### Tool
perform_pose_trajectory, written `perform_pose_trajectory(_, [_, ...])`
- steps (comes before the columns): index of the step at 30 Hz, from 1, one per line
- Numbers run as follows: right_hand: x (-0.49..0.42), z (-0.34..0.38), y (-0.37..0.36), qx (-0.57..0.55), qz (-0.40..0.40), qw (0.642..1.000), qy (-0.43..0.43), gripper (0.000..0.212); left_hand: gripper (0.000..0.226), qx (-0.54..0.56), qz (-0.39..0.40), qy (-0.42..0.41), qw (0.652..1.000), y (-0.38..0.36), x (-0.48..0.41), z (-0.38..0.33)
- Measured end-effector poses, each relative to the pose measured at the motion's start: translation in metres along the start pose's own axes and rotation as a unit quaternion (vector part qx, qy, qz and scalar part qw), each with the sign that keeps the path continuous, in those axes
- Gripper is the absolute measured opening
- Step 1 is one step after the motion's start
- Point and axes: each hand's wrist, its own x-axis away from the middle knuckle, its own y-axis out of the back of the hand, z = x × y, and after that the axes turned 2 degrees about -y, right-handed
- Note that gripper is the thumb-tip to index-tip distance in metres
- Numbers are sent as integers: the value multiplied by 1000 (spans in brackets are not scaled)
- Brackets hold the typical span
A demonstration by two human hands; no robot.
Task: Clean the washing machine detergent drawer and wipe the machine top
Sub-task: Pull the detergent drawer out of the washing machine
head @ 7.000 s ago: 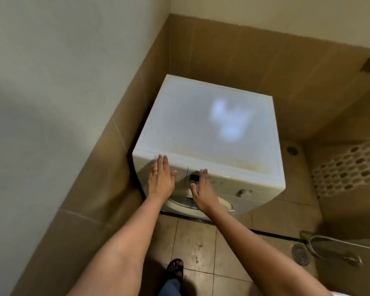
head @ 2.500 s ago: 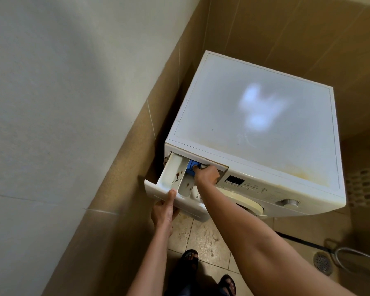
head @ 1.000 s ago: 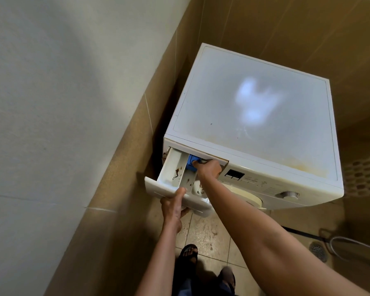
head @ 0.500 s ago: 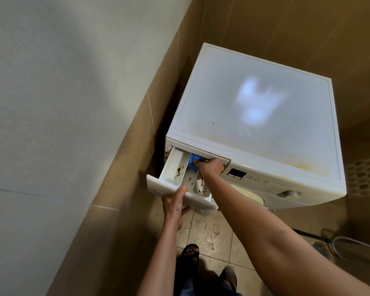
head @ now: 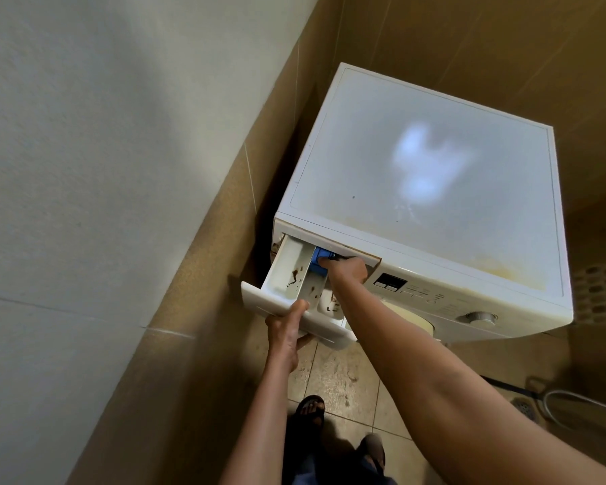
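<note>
- The tiled floor (head: 336,379) and a sandalled foot (head: 310,409) are seen nearest the camera, below two outstretched arms.
- The left hand (head: 287,330) is clamped on the front panel of the detergent drawer (head: 270,304), with the thumb hooked over its top edge and the fingers curled beneath.
- The drawer, shut seven seconds ago under two flat palms, is now drawn well out of the washing machine (head: 434,302). It has barely been moved in the last second, so it is judged to be held by its stop.
- Three compartments are exposed. Dark brown residue is spotted across the left one (head: 291,271), specks are seen in the narrow middle one, and the right one is largely hidden by the forearm.
- The right hand (head: 345,271) is reached to the back of the drawer, where a fingertip is laid on the blue catch (head: 319,255). The other fingers are bent toward the slot, and whether the catch is clasped cannot be told.
- Release of the drawer is judged to be the step in hand; no cleaning is yet done.
- The machine top (head: 417,169) is left unwiped, with a yellowish stain along its front edge.
</note>
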Motion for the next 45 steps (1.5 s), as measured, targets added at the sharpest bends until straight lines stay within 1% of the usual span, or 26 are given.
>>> perform_pose_trajectory(4, [-1,0,-1,-1,-6,1000,3,41,56,-25,15,6,1000,6,-10,-5])
perform_pose_trajectory(7, [-2,-1,-1,-4,-11,1000,11,39,54,-22,18,0,1000,5,-10,-3])
perform_pose_trajectory(9, [-5,-2,-2,-3,-14,1000,15,38,57,-16,15,-2,1000,5,-9,2])
perform_pose_trajectory(14, [1,-22,-4,38,19,999,-11,48,60,-4,-1,7,1000,22,-1,23])
perform_pose_trajectory(18, [7,-32,-4,33,9,999,22,37,64,6,3,-2,1000,29,0,25])
perform_pose_trajectory(21, [10,-36,-3,32,15,999,25,33,54,5,6,-8,1000,33,2,26])
perform_pose_trajectory(22, [11,-39,-4,37,15,999,27,33,58,6,9,-9,1000,35,4,28])
perform_pose_trajectory(24, [13,-44,-3,41,17,999,25,34,82,2,21,-10,1000,39,7,30])
perform_pose_trajectory(25, [15,-46,-2,40,17,999,27,36,89,-3,25,-11,1000,40,9,30])
perform_pose_trajectory(26, [16,-47,-1,38,18,999,30,38,90,-8,29,-11,999,41,10,30])
perform_pose_trajectory(30, [20,-49,8,40,25,998,42,37,65,-20,41,-11,999,42,14,31])
perform_pose_trajectory(37, [30,-54,26,53,47,995,66,31,66,-36,31,15,999,46,21,40])
perform_pose_trajectory(40, [33,-58,40,44,52,994,81,28,52,-51,30,21,998,54,23,49])
perform_pose_trajectory(43, [38,-66,57,49,55,991,110,33,50,-66,27,34,997,62,32,55])
perform_pose_trajectory(45, [41,-74,71,44,47,990,122,32,49,-75,29,44,996,65,41,61])
